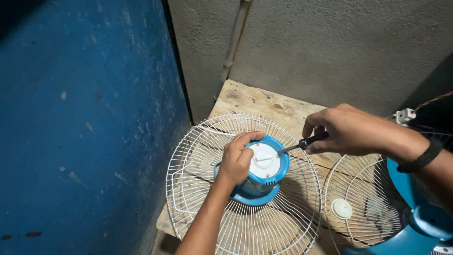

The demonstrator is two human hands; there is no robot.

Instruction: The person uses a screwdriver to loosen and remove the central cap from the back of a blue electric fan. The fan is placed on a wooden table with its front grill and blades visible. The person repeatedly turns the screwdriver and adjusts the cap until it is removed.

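At the centre of the white wire fan guard (245,222), a blue motor housing (264,182) stands upright, its white round cap (263,160) facing up. Left hand (238,158) wraps the housing's left side, fingers curled tight against it. Right hand (347,130) has its fingers clamped on the black handle of a screwdriver (302,144), whose metal tip rests on the cap's right edge. The guard lies on a wooden board (264,101). A second wire guard (358,203) lies just beside it to the right, partly overlapped by a blue fan part (415,222). Blue wall (85,123) stands at left, grey wall (321,47) behind.
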